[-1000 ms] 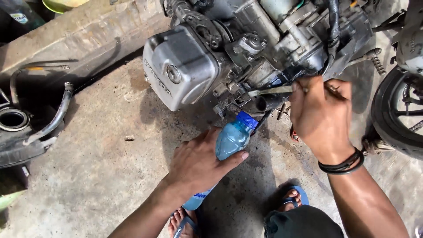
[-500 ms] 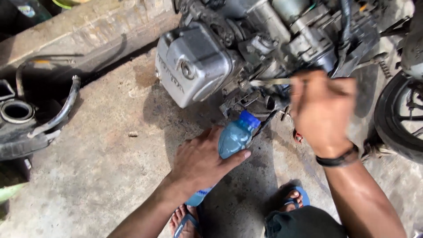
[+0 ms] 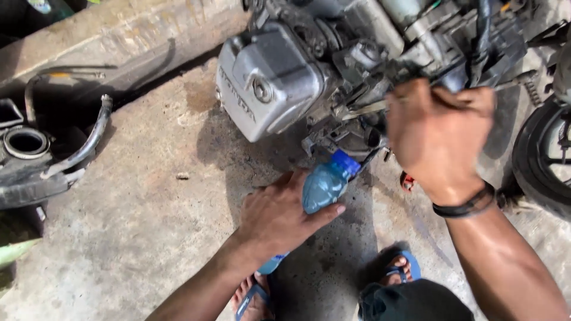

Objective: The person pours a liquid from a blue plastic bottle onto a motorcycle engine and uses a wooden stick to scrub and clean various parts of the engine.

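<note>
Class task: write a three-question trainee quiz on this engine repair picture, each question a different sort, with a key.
1. True or false: the left hand holds a blue plastic bottle.
2. The right hand is at: A) the tyre B) the engine C) the ground.
3. Fill in: the bottle's cap points toward the ____.

Key: 1 true; 2 B; 3 engine.

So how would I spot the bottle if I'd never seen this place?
Find the big grey engine above the concrete floor. Just below it, the left hand grips a plastic bottle. It is the only see-through bluish thing there, with a bright blue cap.
</note>
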